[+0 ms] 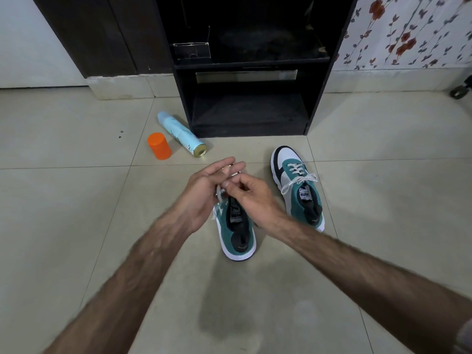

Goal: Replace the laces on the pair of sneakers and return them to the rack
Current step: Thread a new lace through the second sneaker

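Both hands, left hand (204,190) and right hand (251,192), pinch the white lace (219,194) over the green PUMA sneaker (236,231); bare floor tiles (76,200) all around.

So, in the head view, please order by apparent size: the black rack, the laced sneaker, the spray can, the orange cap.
1. black rack
2. laced sneaker
3. spray can
4. orange cap
The rack stands farthest, yet looks largest.
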